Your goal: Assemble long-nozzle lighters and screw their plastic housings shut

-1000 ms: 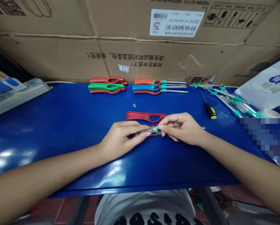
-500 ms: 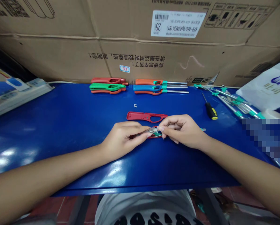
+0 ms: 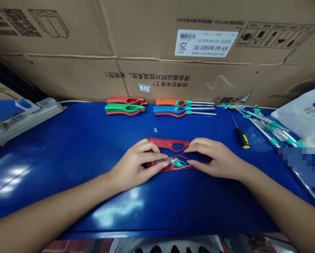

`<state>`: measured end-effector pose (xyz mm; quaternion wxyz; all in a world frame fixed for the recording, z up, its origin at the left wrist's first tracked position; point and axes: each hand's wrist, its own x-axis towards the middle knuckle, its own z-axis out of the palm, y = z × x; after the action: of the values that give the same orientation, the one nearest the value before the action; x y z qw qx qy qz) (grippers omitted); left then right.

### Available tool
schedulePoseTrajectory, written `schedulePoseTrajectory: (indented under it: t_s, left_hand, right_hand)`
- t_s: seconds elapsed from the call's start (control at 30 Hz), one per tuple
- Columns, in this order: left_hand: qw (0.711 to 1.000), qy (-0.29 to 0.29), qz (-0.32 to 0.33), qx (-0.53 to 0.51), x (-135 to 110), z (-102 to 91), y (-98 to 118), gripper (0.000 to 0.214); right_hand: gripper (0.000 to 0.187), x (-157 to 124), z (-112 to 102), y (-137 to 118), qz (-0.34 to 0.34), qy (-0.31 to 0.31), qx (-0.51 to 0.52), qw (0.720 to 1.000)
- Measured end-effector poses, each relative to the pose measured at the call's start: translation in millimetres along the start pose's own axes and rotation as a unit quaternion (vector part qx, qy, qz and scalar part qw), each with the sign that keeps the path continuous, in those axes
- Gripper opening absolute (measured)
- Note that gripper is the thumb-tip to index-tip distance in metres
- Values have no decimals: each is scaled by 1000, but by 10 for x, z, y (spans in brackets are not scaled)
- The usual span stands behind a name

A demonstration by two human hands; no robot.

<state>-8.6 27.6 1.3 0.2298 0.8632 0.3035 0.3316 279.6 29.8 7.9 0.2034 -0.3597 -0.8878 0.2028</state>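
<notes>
Lining the back of the blue table [image 3: 68,154], finished lighters [image 3: 184,107] and coloured shells [image 3: 126,105] sat under the cardboard boxes [image 3: 152,66]; a screwdriver [image 3: 241,136] lay right, well apart. A spare red cover [image 3: 162,142] lay just behind the hands, partly hidden by knuckles. The left hand [image 3: 136,165] pinched narrow on the open lighter half [image 3: 179,168] lying mid-table; the right hand [image 3: 217,158] rested on its other end, fingers flattened out. A second before, that right hand had pinched the teal part instead.

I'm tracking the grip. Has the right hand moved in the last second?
Yes. Against the spare red shell, the right hand slid a little right and opened flat; the left hand grips the lighter half.
</notes>
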Motion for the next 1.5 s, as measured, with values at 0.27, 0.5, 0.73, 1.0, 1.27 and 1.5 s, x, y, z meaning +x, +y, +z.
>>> schedulePoseTrajectory:
  t_s: [0.27,0.5,0.73,1.0,1.27,1.5]
  left_hand:
    - [999,-32,-4,-30,-44,-37,-55,22]
    - [992,-103,-74,-1,-33,-73,96,21]
    - [993,-88,-78,4,-81,-15,5,23]
    - [997,-58,-43,-19,-82,-11,-4,23]
    - [992,-66,-92,-56,-60,-115,-106,19]
    - [987,-105,-119,31,-4,-151,116,18]
  right_hand:
    - [35,79,-60,-66,-7,-83,-49,995]
    - [37,51,-43,-58,13,-112,-57,992]
    - [39,37,-20,-55,21,-120,-42,992]
    - [39,29,-21,-63,34,-137,-31,990]
    - [42,33,-22,-62,33,-123,-24,992]
    - [45,57,-113,-128,58,-151,-20,987]
